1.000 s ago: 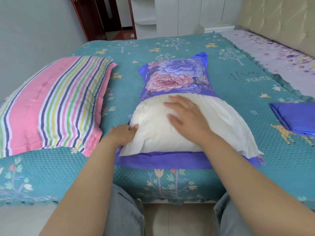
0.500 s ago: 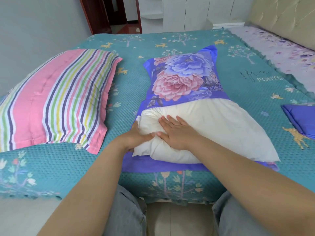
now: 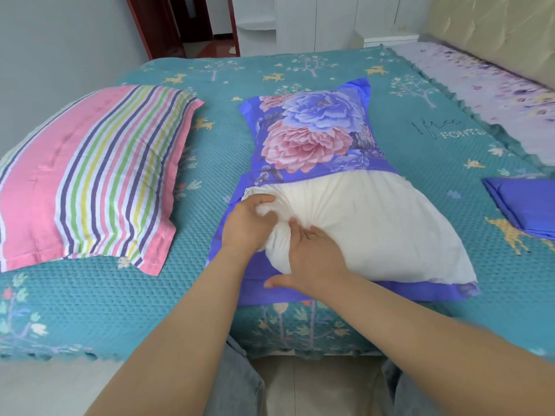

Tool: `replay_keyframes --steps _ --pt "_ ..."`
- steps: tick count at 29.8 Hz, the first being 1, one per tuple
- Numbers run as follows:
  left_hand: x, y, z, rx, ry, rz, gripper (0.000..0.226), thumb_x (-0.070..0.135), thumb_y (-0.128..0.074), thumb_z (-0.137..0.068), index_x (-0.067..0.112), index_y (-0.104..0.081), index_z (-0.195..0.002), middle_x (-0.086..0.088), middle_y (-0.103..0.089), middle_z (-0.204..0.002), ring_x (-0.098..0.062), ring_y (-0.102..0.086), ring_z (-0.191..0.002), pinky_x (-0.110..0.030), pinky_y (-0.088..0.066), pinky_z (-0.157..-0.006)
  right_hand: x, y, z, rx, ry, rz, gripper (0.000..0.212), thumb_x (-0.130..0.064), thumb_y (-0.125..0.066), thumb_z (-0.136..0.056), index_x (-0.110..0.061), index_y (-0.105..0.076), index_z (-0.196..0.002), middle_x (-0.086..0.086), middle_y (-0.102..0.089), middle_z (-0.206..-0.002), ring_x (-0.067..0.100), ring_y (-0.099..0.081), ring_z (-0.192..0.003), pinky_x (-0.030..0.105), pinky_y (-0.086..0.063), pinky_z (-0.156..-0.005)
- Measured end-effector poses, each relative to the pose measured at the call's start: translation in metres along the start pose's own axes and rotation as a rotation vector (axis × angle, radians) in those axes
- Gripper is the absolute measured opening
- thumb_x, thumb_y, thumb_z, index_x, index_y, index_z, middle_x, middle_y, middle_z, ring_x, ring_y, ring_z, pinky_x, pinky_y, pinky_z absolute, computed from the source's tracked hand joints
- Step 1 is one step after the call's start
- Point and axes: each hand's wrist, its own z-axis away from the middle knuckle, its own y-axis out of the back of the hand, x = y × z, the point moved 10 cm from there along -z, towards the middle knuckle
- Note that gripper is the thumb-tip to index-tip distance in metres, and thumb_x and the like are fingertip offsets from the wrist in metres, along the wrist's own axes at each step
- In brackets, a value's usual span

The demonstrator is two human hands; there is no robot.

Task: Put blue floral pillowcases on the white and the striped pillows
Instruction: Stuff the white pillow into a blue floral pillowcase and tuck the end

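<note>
At the left of the frame, the pink pillow with multicoloured stripes (image 3: 87, 175) lies uncovered on the teal quilted bedspread (image 3: 210, 295) of the bed, untouched and well apart from both hands. Just right of it, at centre, the left hand (image 3: 249, 226) now bunches the near-left corner of the plump white fabric pillow (image 3: 369, 223), fingers curled into gathered cloth; a second ago it only rested at that corner. The right hand (image 3: 315, 259), which lay flat on top of the pillow a second ago, has slid down beside the left and presses the squeezed corner with straight fingers, thumb spread over the blue hem below. The change suggests the corner is being compacted to feed into the case. The blue floral satin-like pillowcase (image 3: 312, 130), printed with large pink and violet peonies, covers only the far half of the white pillow; its lower flap lies flat beneath the exposed half at the bed's near edge. At the right edge, a second folded blue pillowcase (image 3: 528, 205) waits on the bedspread, presumably for the striped pillow.
</note>
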Motion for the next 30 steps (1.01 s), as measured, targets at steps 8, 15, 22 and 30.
replay_keyframes --steps 8,15,22,30 --pt "0.020 -0.011 0.015 -0.037 -0.155 0.238 0.047 0.034 -0.049 -0.094 0.024 -0.037 -0.138 -0.004 -0.060 -0.122 -0.021 -0.058 -0.110 -0.035 -0.045 -0.096 0.056 0.040 -0.012 0.374 -0.238 -0.270 0.036 -0.038 -0.047 -0.091 -0.009 -0.058 -0.109 0.011 -0.070 -0.083 0.033 -0.067 -0.076 0.032 -0.040 -0.060" --pt "0.038 -0.040 0.049 -0.057 -0.569 -0.464 0.077 0.035 -0.049 -0.094 0.033 0.006 -0.148 0.010 0.005 -0.158 -0.013 0.005 -0.146 -0.031 -0.006 -0.116 0.101 0.042 -0.016 0.299 -0.419 -0.572 0.046 -0.043 -0.031 -0.099 -0.011 -0.063 -0.107 0.012 -0.067 -0.102 0.031 -0.061 -0.097 0.034 -0.042 -0.078" --pt "0.048 -0.094 0.022 -0.240 -0.650 -0.475 0.054 0.048 -0.010 -0.092 0.038 -0.001 -0.145 0.005 -0.013 -0.158 -0.008 0.012 -0.144 -0.034 0.004 -0.119 0.101 0.006 -0.020 -0.031 -0.319 -0.800 0.045 -0.054 -0.036 -0.087 -0.021 -0.067 -0.091 0.000 -0.067 -0.089 0.020 -0.062 -0.086 0.037 -0.049 -0.082" --pt "0.055 -0.111 -0.001 -0.429 -0.642 -0.576 0.061 0.070 -0.012 -0.084 0.053 0.016 -0.135 0.005 -0.005 -0.159 -0.014 0.012 -0.145 -0.034 0.003 -0.118 0.093 0.028 -0.001 0.007 -0.048 -0.791 0.065 -0.051 -0.034 -0.094 -0.021 -0.017 -0.150 -0.001 -0.039 -0.147 0.019 -0.044 -0.128 0.034 -0.036 -0.104"
